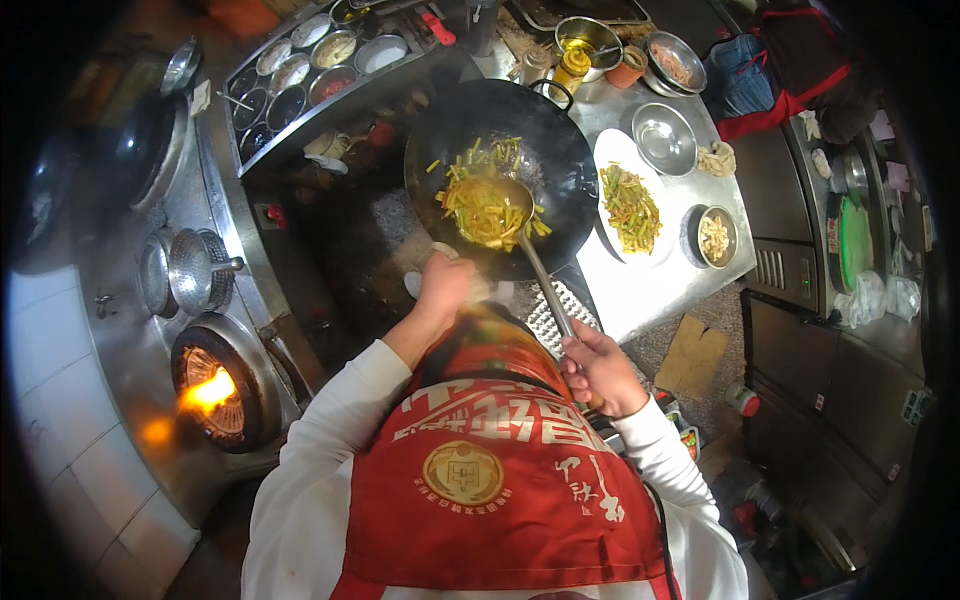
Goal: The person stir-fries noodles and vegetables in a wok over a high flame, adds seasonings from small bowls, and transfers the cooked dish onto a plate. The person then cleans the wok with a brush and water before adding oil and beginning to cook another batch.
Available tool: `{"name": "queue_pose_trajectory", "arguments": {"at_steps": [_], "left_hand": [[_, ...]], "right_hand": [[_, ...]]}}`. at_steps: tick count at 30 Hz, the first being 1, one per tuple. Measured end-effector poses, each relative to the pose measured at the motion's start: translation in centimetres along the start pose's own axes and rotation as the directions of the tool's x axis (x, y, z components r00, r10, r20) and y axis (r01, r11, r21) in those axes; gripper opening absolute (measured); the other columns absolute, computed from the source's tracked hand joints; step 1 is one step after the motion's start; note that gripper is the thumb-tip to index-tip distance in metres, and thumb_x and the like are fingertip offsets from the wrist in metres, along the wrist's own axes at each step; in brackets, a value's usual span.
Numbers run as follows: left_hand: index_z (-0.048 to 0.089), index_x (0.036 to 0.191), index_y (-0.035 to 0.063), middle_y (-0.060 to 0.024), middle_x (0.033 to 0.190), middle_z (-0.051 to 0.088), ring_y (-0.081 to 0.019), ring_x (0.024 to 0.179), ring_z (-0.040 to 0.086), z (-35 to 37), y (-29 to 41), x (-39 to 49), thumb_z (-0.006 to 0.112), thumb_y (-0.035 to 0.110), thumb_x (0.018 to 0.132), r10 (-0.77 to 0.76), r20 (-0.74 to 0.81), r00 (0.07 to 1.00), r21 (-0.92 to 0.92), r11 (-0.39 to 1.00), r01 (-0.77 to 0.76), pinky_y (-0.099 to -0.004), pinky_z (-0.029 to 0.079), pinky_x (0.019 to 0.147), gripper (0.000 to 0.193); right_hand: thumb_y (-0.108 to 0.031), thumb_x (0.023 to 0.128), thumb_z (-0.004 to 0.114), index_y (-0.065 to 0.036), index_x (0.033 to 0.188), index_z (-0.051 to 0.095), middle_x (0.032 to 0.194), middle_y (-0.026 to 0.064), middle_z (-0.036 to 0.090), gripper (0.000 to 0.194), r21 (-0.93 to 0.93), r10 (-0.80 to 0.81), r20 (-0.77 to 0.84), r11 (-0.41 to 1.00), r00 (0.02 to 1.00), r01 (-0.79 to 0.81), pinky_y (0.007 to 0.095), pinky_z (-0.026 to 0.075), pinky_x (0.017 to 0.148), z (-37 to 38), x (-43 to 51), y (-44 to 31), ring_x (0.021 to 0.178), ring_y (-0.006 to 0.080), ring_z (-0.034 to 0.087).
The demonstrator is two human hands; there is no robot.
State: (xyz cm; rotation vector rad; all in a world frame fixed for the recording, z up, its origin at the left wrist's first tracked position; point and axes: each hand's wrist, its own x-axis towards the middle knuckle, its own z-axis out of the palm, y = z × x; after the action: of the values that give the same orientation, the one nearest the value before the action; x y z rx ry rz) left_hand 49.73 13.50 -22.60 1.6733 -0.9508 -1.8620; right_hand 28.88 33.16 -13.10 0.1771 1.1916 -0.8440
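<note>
A folded cloth (475,288) is wrapped in my left hand (444,283), which grips the near rim of a black wok (559,161). Cut green vegetable stalks (480,202) lie in the wok, steaming or glossy with liquid. My right hand (600,369) is closed around the long handle of a metal ladle (541,274), whose bowl rests among the stalks. Right of the wok, touching or very near its rim, a white oval plate (609,146) holds more of the cut stalks (630,210).
A lit burner (214,397) flames at the left, below metal strainers (193,270). Seasoning bowls (334,49) fill a rack at the top. On the steel counter (637,300) stand a steel bowl (664,139) and a small food bowl (716,236). Another person (787,75) stands top right.
</note>
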Motion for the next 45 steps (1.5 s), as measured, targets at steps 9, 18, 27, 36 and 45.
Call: {"name": "queue_pose_trajectory", "arguments": {"at_steps": [9, 18, 27, 36, 45], "left_hand": [[0.062, 0.083, -0.0009, -0.0043, 0.077, 0.061, -0.0160, 0.062, 0.060, -0.6, -0.8, 0.8, 0.058, -0.002, 0.089, -0.011, 0.001, 1.000, -0.061, 0.998, 0.011, -0.0359, 0.049, 0.056, 0.006], [0.066, 0.082, -0.0036, -0.0082, 0.081, 0.067, -0.0212, 0.066, 0.068, -2.4, -3.0, 3.2, 0.055, -0.003, 0.088, -0.021, 0.154, 0.988, -0.103, 0.994, 0.037, -0.0393, 0.054, 0.060, 0.013], [0.066, 0.090, -0.0042, -0.0109, 0.085, 0.067, -0.0247, 0.067, 0.069, -2.7, -3.7, 3.8, 0.052, -0.003, 0.089, -0.040, 0.122, 0.992, -0.134, 0.989, 0.057, -0.0433, 0.057, 0.061, 0.013], [0.065, 0.091, -0.0056, -0.0120, 0.086, 0.068, -0.0259, 0.068, 0.070, -2.8, -3.4, 3.9, 0.054, -0.002, 0.089, -0.072, 0.125, 0.989, -0.106, 0.991, 0.086, -0.0427, 0.057, 0.061, 0.012], [0.066, 0.093, -0.0070, -0.0147, 0.089, 0.071, -0.0286, 0.072, 0.072, -2.9, -3.0, 3.6, 0.056, 0.000, 0.090, -0.051, 0.125, 0.991, -0.069, 0.996, 0.060, -0.0438, 0.060, 0.063, 0.013]], "right_hand": [[-0.013, 0.112, 0.058, -0.016, 0.140, 0.057, 0.083, 0.0011, 0.050, 0.028, 0.317, 0.086, 0.193, 0.937, 0.977, -0.145, 0.0200, 0.028, 0.040, -1.7, 1.4, -1.3, 0.055, 0.0049, 0.039], [-0.010, 0.113, 0.054, -0.017, 0.160, 0.048, 0.080, -0.0001, 0.048, 0.048, 0.297, -0.168, 0.007, 0.942, 0.986, 0.158, 0.0194, 0.029, 0.039, -6.2, -6.2, -1.2, 0.053, 0.0051, 0.038], [-0.009, 0.111, 0.056, -0.003, 0.164, 0.041, 0.084, 0.0028, 0.061, 0.056, -0.259, -0.537, -0.434, 0.844, 0.724, 0.470, 0.0240, 0.042, 0.046, -10.9, -3.7, 2.0, 0.054, 0.0076, 0.049], [-0.012, 0.103, 0.068, -0.001, 0.157, 0.052, 0.108, 0.0297, 0.076, 0.058, -0.879, -0.835, -0.409, 0.469, 0.367, 0.086, 0.0438, 0.059, 0.083, -12.9, 0.1, 4.0, 0.095, 0.0396, 0.079], [-0.005, 0.099, 0.068, -0.003, 0.161, 0.048, 0.088, 0.0316, 0.071, 0.064, -0.928, -0.903, -0.313, 0.356, 0.293, 0.107, 0.0447, 0.056, 0.069, -10.8, -0.4, 4.8, 0.074, 0.0431, 0.074]]}}
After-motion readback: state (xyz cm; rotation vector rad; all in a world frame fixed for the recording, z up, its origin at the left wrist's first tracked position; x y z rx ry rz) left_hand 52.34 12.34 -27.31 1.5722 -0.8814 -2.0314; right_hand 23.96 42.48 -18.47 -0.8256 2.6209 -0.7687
